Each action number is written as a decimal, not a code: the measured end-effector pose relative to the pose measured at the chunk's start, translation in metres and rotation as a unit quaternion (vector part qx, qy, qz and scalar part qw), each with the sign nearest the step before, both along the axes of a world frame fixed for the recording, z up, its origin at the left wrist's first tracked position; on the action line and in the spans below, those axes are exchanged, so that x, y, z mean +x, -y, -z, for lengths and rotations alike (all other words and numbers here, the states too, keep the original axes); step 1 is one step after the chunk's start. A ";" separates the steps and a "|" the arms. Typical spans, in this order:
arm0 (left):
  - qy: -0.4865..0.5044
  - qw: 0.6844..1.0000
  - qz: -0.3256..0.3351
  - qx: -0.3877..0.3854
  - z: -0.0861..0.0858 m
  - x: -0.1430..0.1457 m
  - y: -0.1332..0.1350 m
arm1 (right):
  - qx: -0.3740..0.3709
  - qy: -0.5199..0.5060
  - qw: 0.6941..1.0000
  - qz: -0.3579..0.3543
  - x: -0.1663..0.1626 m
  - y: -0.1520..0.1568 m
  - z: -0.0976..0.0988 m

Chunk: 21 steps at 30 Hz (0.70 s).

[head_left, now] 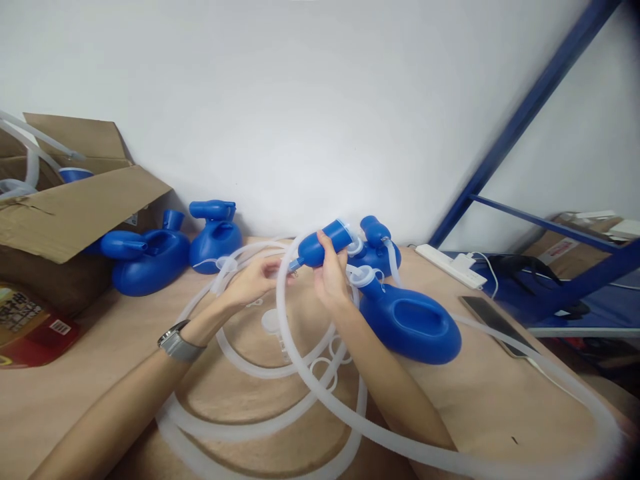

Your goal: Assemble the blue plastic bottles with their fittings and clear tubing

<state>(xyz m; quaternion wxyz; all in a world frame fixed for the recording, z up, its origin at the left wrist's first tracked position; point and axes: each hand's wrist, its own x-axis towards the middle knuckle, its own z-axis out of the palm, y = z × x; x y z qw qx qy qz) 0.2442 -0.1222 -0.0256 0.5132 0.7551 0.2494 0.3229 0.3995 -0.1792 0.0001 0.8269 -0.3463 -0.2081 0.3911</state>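
Note:
My right hand (330, 273) is closed around a blue funnel-shaped plastic piece (320, 243), held above the table with its narrow end pointing left. My left hand (257, 279), with a watch on its wrist, pinches the end of a translucent white hose (300, 353) right at that narrow end. The hose loops in several coils over the wooden table (75, 393) under my forearms. A blue plastic container (410, 323) with a white cap ring lies just right of my right hand.
More blue containers (150, 257) stand at the back left beside an open cardboard box (65, 207) holding hoses. Another blue container (377, 250) sits behind my hands. A phone (493, 320) and a white power strip (450, 265) lie at right, near a blue metal frame (520, 123).

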 end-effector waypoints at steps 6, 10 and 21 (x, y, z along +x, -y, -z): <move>-0.013 0.999 -0.035 -0.017 0.000 0.001 0.003 | -0.002 0.008 1.000 -0.007 -0.002 0.001 0.002; -0.011 0.999 -0.028 -0.025 0.001 0.002 0.004 | -0.006 0.014 1.000 -0.007 -0.003 0.000 0.004; -0.005 0.998 0.019 -0.053 0.007 0.002 0.008 | -0.013 0.014 1.000 -0.006 -0.007 -0.003 0.012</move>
